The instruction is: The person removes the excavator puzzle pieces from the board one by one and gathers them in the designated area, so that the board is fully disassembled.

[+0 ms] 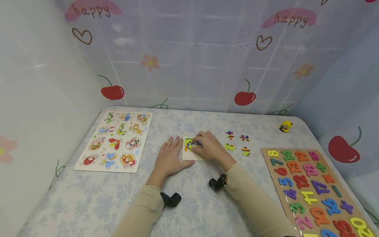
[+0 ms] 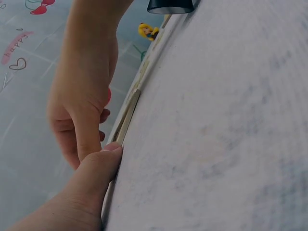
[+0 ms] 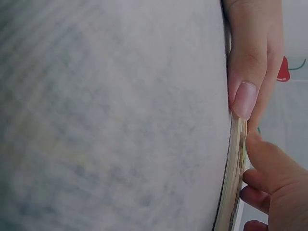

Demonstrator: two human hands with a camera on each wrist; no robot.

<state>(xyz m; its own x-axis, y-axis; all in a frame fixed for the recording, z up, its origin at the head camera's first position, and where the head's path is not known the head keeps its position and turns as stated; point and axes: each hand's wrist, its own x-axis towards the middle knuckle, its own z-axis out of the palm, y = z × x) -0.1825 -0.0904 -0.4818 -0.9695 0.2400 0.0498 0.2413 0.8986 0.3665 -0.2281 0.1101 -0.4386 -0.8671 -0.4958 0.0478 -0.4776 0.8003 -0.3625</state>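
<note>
Puzzle board [image 1: 188, 155] lying at frame centre, directly under bent fingertips of your right hand [image 1: 209, 147], just right of your left hand [image 1: 170, 158]; long axis partly covered. Left fingers resting spread, thumb touching near edge; cannot tell whether right fingers are pinching anything. Loose pieces [image 1: 229, 147] lying right of centre, nearer your right hand. Backdrop [image 1: 192, 72] reading "happy" upper left, upper right; number board [image 1: 298, 197] showing numerals lower right.

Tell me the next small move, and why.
Probably press down gently with the right hand: its fingers are bent over the small puzzle board, while the left hand rests beside it, thumb at the near edge, seemingly steadying it.
</note>
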